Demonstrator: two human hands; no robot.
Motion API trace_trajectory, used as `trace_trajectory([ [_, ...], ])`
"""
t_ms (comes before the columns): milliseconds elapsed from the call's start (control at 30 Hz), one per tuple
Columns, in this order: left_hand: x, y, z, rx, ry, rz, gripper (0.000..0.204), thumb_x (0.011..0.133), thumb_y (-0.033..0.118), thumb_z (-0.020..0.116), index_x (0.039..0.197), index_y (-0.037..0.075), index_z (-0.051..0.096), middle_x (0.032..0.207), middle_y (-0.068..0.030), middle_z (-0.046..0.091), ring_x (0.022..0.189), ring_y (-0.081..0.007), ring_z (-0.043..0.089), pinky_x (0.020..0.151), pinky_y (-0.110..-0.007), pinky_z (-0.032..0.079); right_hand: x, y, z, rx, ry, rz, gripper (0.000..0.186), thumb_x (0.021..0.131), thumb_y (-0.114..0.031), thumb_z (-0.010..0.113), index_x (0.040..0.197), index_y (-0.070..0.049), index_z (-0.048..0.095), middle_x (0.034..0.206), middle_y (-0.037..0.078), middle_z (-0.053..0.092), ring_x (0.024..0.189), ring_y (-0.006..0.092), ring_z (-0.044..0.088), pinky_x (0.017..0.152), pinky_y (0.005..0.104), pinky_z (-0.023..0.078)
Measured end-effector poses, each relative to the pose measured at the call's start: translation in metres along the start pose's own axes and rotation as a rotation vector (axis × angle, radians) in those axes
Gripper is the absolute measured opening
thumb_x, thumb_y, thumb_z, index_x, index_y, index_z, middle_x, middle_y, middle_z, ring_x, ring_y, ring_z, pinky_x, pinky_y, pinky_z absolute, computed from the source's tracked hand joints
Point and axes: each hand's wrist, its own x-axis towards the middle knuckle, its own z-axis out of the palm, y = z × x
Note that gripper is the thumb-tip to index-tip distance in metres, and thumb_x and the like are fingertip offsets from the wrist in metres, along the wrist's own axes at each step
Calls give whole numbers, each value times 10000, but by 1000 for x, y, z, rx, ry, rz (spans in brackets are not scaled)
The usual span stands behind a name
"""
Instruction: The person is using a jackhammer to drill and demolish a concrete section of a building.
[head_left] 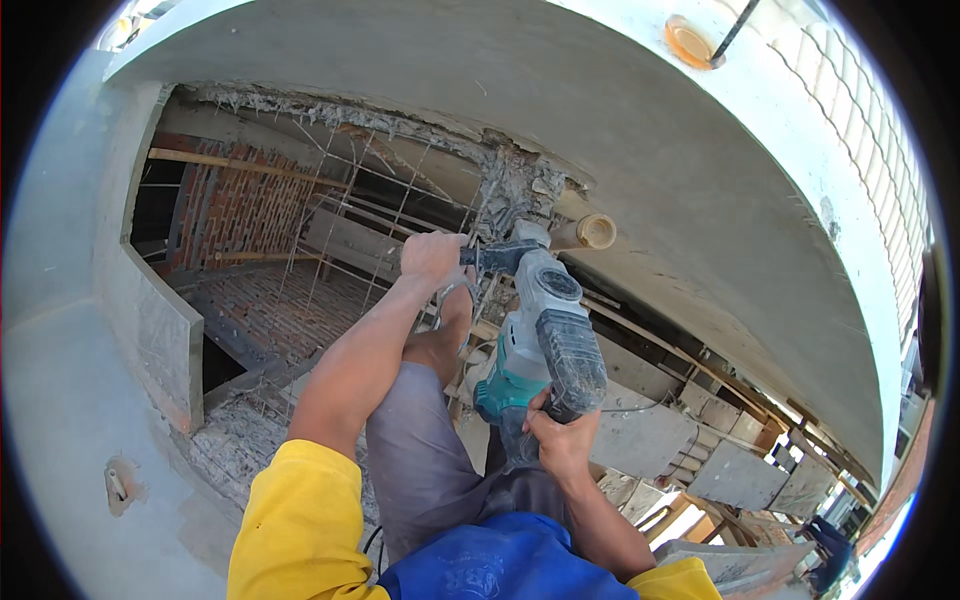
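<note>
A teal and grey demolition hammer [550, 330], coated with dust, points away from me in the middle of the view. My left hand [434, 258] is closed around its dark side handle [497, 257] near the front end. At the back, my right hand [564, 438] is wrapped round the rear grip, whose trigger is hidden. The tool's nose meets a rough broken strip of concrete [515, 185] at the edge of an opening; its bit tip cannot be made out. Just right of the nose, a yellowish pipe stub [597, 232] sticks out of the concrete.
Bent reinforcing bars [400, 205] cross the opening, with a brick wall [250, 205] beyond. My bent leg [420, 440] is beside the tool. Rubble [235, 450] lies at lower left. Boards and panels [740, 470] are below right, where another person [832, 552] partly shows.
</note>
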Motion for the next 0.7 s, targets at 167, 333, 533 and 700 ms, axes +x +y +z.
trace_trajectory([
  [167,1,-2,-9,-90,64,29,343,690,363,712,969,170,662,808,-136,674,821,-308,657,696,-436,515,-13,-34,0,30,-7,28,166,680,112,514,830,41,520,725,89,546,592,152,555,512,280,468],
  [333,30,-6,4,-116,12,-15,339,699,262,677,1024,167,654,893,-146,674,872,-311,651,748,-434,517,27,-33,6,-248,44,-49,74,647,59,535,683,-3,556,624,20,557,529,93,515,501,245,397],
  [533,38,4,-1,-170,-82,-71,446,721,183,621,1166,194,620,1023,-157,653,988,-322,621,839,-434,504,49,-61,4,-273,52,-41,64,636,48,534,687,9,542,618,26,543,519,97,511,484,251,401],
  [700,49,10,-7,-281,-46,-131,342,729,160,588,1064,153,658,971,-162,665,946,-330,636,806,-435,513,81,-100,2,-452,-11,-89,30,646,26,530,673,11,533,599,18,528,484,91,491,466,253,398],
])
